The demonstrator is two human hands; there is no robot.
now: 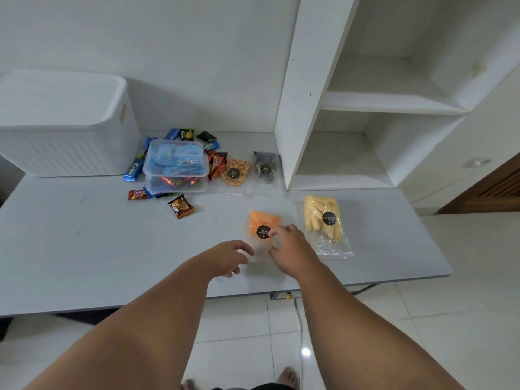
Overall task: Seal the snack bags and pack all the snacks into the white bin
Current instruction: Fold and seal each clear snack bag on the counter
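Observation:
A clear bag of orange snacks [260, 220] with a round black label lies near the table's front edge. My right hand [289, 246] rests on it, fingertips by the label and thumb at the bag's near end. My left hand [229, 258] reaches to the bag's near left corner with curled fingers; whether it grips the plastic I cannot tell. A bag of yellow sticks [323, 220] lies to the right. Further back lie a bag of round golden snacks [235, 171] and a bag of dark snacks [264, 167]. The white bin [62, 128] stands at the back left.
Two stacked clear lidded tubs [176, 167] of wrapped sweets sit mid-table with several loose wrapped sweets [181, 206] around them. A white shelf unit [365, 108] rises at the back right. The grey table [84, 249] ends just in front of my hands.

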